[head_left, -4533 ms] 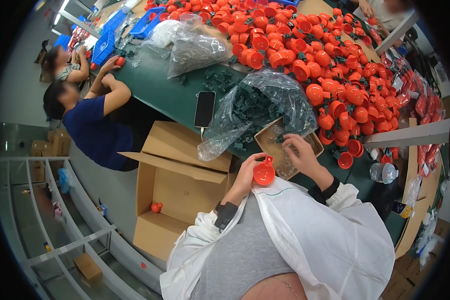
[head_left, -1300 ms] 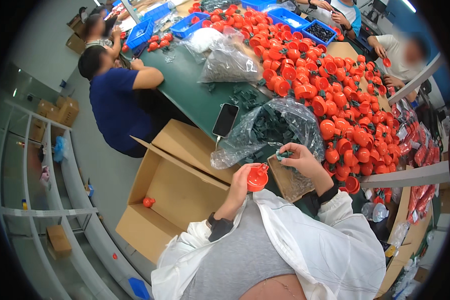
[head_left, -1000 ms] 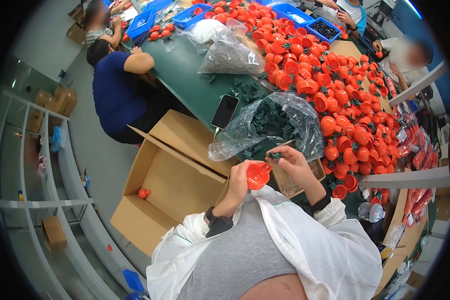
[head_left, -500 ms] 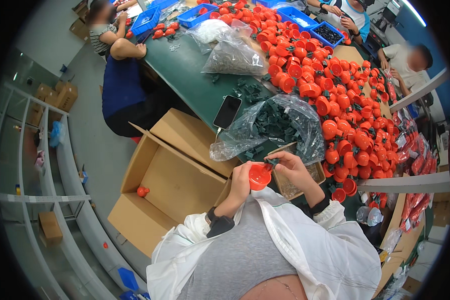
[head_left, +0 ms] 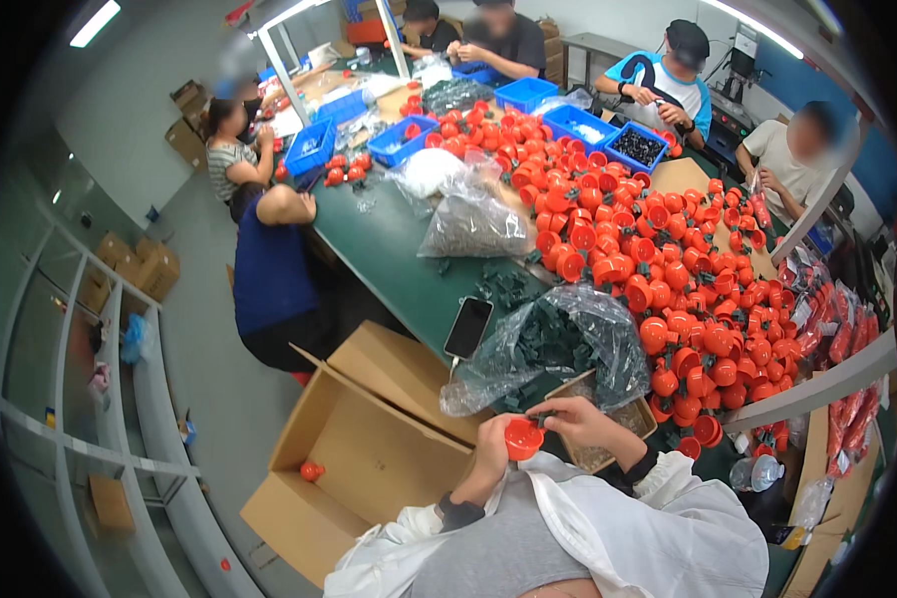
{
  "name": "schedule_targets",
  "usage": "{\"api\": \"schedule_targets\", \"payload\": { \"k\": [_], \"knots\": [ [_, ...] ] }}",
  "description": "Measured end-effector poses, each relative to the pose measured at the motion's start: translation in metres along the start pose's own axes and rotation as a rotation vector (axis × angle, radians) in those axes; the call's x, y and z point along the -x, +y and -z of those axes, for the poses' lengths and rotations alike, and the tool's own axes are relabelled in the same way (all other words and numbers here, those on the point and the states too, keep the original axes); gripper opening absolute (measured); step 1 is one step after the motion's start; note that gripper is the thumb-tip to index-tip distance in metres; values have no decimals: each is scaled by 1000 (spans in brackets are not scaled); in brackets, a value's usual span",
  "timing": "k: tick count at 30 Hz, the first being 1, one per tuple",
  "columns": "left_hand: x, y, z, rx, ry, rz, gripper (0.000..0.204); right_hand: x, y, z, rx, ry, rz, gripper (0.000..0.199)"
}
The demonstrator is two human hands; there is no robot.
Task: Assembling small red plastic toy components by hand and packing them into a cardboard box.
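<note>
Left hand [head_left: 490, 448]: fingers curled around 1 red cup [head_left: 523, 441], mouth up, at the counter's [head_left: 374, 267] near edge. Right hand [head_left: 583, 423]: fingers pinching 1 small dark green part [head_left: 542, 420] right at the cup's rim (contact too small to confirm). Just past the hands, by the near edge: shallow cardboard tray [head_left: 652, 416], clear bag [head_left: 465, 397] of dark green parts [head_left: 551, 347] beside it. Phone [head_left: 468, 327] lies left of the bag, near that same edge. Big pile of red cups [head_left: 658, 261] runs from beside the bag toward the far edge. Flapped carton [head_left: 379, 453] sits along the near edge, left of the hands, 1 red rounded piece [head_left: 312, 471] inside.
</note>
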State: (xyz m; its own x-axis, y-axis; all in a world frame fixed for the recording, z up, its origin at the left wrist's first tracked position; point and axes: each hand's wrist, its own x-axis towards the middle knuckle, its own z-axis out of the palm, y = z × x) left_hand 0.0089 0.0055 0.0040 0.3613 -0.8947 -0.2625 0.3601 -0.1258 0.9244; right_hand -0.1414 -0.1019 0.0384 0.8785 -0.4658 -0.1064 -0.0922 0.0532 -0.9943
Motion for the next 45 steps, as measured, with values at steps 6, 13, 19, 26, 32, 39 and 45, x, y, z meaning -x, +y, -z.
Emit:
{"api": "schedule_targets", "payload": {
  "k": [6, 13, 19, 26, 32, 39, 45],
  "knots": [
    [-1, -1, 2, 269, 44, 181, 38, 0, -14, -2, 259, -12, 191, 26],
    [-9, -1, 18, 413, -135, 445, 37, -3, 1, -5, 268, 16, 256, 30],
    [6, 34, -2, -70, -190, 105, 35, -2, 14, -2, 26, 105, 48, 28],
    [-14, 20, 11, 124, 29, 202, 28, -16, -1, -4, 540, 78, 332, 30],
    [-24, 21, 22, 218, 113, 87, 25, -33, -19, -13, 420, 34, 204, 30],
    [-9, 53, 29, 228, -40, -10, 34, -35, -17, 12, 387, 218, 225, 23],
    [-11, 44, 154, 191, 786, -350, 22, 28, -21, 101, 853, 940, 156, 20]
  ]
}}
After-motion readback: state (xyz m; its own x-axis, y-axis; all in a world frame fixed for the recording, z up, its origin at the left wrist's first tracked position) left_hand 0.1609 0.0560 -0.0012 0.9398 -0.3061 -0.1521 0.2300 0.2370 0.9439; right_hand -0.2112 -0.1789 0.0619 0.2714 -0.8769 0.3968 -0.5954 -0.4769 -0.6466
